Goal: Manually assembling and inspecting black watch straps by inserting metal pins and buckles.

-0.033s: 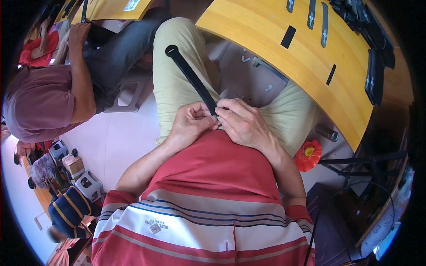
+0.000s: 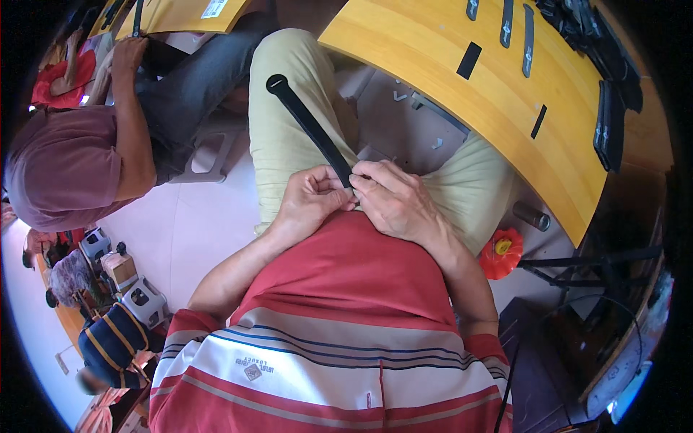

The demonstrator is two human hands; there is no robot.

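Between both hands I hold a black strap [image 2: 310, 128] by its near end, close to my waist. It slants up and to the left over my left thigh, and its far end is rounded with a slot through it. My left hand [image 2: 312, 198] is closed, thumb and fingers pinching the strap's near end from the left. My right hand [image 2: 393, 193] is closed from the right, its fingertips pressed together on the same end. The very tip of the strap is hidden among my fingers.
A yellow table [image 2: 426, 65] curves across the upper right, bearing several dark straps, black pieces and a black pile [image 2: 612, 126]. A red flower-shaped dish [image 2: 502, 254] and a dark cylinder [image 2: 532, 216] stand below its edge. Another person [image 2: 79, 162] sits at my left.
The far end of the strap has shifted very slightly to the left. Both hands keep the same hold and place.
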